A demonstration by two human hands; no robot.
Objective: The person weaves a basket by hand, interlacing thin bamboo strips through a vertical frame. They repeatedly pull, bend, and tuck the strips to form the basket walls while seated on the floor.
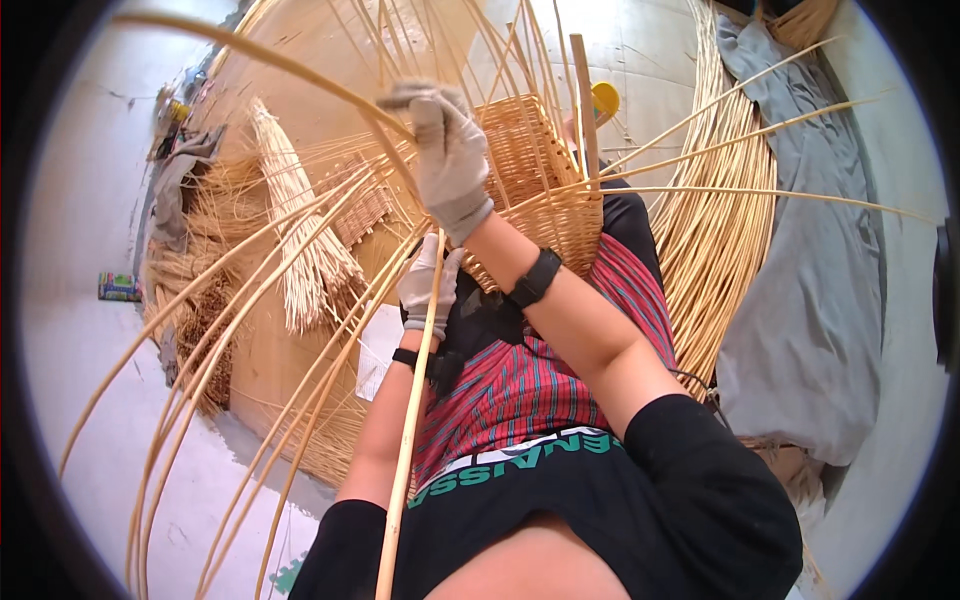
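A pale concrete floor [80, 330] strewn with cane bundles lies under you while you weave a basket on your lap.

Your gloved right hand [447, 160] is raised, its grip closed around a long cane strand [250, 55] that arcs up and left. Your gloved left hand [430, 285] sits lower, fingers curled against the half-woven wicker basket [535, 175], beside a thick straight cane [410, 430]. Loose stakes fan outward from the basket. A grey cloth [830, 290] lies to your right, a cut reed bundle [300, 230] to your left.
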